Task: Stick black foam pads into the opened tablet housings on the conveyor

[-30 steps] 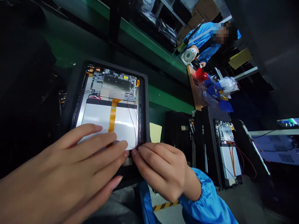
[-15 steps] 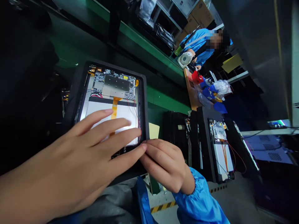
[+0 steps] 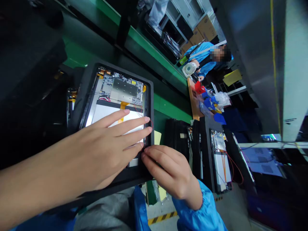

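Note:
An opened tablet-like device sits in a black foam frame (image 3: 150,93), its circuit board (image 3: 122,88) and white battery (image 3: 106,112) exposed. Across the lower battery lies my left hand (image 3: 103,147), palm down with fingers stretched out, hiding part of the device. Thin red wires (image 3: 151,123) run by its fingertips at the right edge. My right hand (image 3: 172,168) is closed at the lower right edge of the frame, thumb and fingers pinched together. Whatever is in that pinch is too small or hidden to make out. Orange tape (image 3: 124,106) runs from the board onto the battery.
More opened devices (image 3: 220,160) stand in black foam on the right, with loose red wires. Beyond the green bench (image 3: 166,104), a person in blue (image 3: 204,53) works near a small white fan (image 3: 189,69). Yellow paper (image 3: 157,137) lies beside the frame.
The view has shifted slightly. My left hand's fingers have slid right, towards the device's edge, where a red wire now shows. My right hand stays pinched at the lower right edge.

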Action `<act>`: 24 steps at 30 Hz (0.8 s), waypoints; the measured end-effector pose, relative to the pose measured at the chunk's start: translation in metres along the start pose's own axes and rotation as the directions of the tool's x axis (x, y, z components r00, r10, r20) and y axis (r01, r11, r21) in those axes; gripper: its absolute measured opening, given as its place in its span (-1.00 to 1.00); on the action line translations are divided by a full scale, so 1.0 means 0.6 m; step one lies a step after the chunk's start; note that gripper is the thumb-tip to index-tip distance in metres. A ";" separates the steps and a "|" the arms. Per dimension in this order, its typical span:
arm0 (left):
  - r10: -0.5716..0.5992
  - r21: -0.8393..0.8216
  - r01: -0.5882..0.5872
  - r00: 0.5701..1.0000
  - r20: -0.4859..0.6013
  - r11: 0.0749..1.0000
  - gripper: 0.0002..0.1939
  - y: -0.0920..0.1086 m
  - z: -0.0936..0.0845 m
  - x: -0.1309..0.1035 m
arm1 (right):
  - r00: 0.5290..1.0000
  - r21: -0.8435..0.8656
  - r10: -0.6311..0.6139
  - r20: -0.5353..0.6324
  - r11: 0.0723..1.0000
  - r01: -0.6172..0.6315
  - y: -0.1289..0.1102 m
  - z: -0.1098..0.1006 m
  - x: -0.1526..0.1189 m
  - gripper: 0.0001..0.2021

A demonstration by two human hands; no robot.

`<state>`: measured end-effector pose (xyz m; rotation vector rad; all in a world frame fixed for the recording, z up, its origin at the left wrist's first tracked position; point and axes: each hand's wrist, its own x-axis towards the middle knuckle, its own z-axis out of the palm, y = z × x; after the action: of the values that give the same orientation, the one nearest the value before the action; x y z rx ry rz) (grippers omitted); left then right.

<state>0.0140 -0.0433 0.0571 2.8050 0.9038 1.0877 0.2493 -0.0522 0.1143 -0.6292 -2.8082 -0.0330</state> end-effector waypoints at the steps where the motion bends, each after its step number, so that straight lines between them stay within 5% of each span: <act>1: -0.023 -0.017 0.023 1.000 0.000 1.000 -0.66 0.001 0.001 0.001 | 1.000 0.003 0.001 0.002 1.000 -0.001 -0.001 0.001 0.000 -0.70; 10: -0.122 -0.111 0.117 0.992 -0.038 0.987 -0.75 0.005 0.014 -0.001 | 0.969 0.128 0.221 0.114 0.964 -0.235 -0.034 -0.009 -0.021 -0.72; 15: -0.204 -0.086 0.208 0.977 0.056 0.974 -0.73 0.011 0.017 0.005 | 0.898 0.327 0.439 -0.032 0.854 -0.406 -0.052 0.005 -0.047 -0.68; 20: -0.202 -0.110 0.212 0.974 0.100 0.971 -0.74 0.011 0.011 0.004 | 0.922 0.181 0.383 0.050 0.905 -0.386 -0.067 0.031 -0.058 -0.39; 24: -0.210 -0.108 0.220 0.973 0.097 0.969 -0.75 0.008 0.013 -0.004 | 0.888 0.343 0.453 -0.081 0.849 -0.402 -0.078 0.037 -0.072 -0.64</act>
<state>0.0199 -0.0472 0.0510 2.5638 1.0670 0.9509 0.2617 -0.1105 0.0832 -1.0984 -2.3801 0.4280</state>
